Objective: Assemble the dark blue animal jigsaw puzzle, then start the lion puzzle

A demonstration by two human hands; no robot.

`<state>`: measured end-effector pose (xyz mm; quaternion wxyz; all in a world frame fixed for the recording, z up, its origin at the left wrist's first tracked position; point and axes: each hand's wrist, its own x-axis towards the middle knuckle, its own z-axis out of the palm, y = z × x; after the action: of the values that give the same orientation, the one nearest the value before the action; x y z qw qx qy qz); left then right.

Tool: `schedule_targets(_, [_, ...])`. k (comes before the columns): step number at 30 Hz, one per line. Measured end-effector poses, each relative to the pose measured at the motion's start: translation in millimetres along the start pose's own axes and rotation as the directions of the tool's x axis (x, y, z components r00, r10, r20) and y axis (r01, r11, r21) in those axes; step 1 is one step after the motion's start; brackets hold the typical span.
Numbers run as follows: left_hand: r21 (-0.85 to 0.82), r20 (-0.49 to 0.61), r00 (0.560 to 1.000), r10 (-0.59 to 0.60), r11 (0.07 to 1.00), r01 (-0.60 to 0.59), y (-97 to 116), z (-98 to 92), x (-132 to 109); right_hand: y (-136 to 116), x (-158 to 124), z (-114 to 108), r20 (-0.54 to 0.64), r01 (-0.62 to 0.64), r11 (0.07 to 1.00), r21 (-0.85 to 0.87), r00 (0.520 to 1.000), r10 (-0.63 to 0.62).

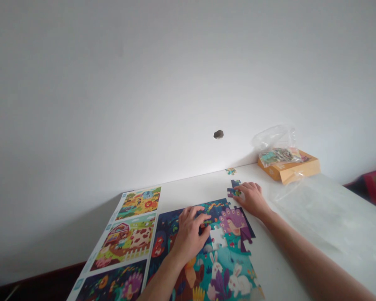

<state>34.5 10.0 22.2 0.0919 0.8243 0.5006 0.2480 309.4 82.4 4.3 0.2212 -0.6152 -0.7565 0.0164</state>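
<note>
A partly assembled jigsaw puzzle [238, 255] with a peacock, white rabbits and a dark blue sky lies on the white table. My left hand [191, 234] rests over its upper left part, fingers apart and slightly bent, covering some of the picture. Beyond the top right corner, the thumb and fingers of my right hand [252, 198] close on a dark blue puzzle piece [230, 192] at the tabletop. Just behind it lies another dark piece [235, 182]. A gap in the puzzle below the peacock shows white.
Left of the puzzle is a sheet of printed pictures [130, 238]. A yellow box [297, 169] at the back right bears a clear bag [278, 152] of pieces. A light-coloured piece [230, 171] lies near the wall. Clear plastic [335, 221] spreads over the right side.
</note>
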Motion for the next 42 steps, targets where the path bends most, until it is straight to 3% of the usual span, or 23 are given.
schedule_targets(9, [-0.004,-0.003,1.000,0.000,1.000,0.000,-1,0.4,0,0,2,1,0.006,0.004,1.000,0.007,1.000,-0.004])
schedule_targets(24, [-0.005,-0.013,1.000,0.012,1.000,-0.012,-2,0.8,0,0,3,4,-0.048,0.040,0.980,0.197,0.998,-0.031])
schedule_targets(29, [-0.046,-0.006,1.000,0.003,0.999,-0.003,-4,1.8,-2,-31,-10,-8,-0.115,0.093,0.894,0.438,0.992,-0.047])
schedule_targets(35, [-0.186,-0.082,0.996,-0.030,0.982,0.014,-12,7.2,-5,-86,-41,-25,-0.061,0.276,0.738,0.616,0.951,-0.304])
schedule_targets(38, [-0.221,-0.103,0.994,-0.039,0.975,0.015,-14,8.4,-5,-94,-44,-26,-0.034,0.313,0.705,0.636,0.924,-0.380])
schedule_targets(42, [-0.225,-0.094,0.995,0.041,0.972,-0.062,-13,8.7,-4,-90,-40,-21,-0.009,0.309,0.692,0.652,0.916,-0.401])
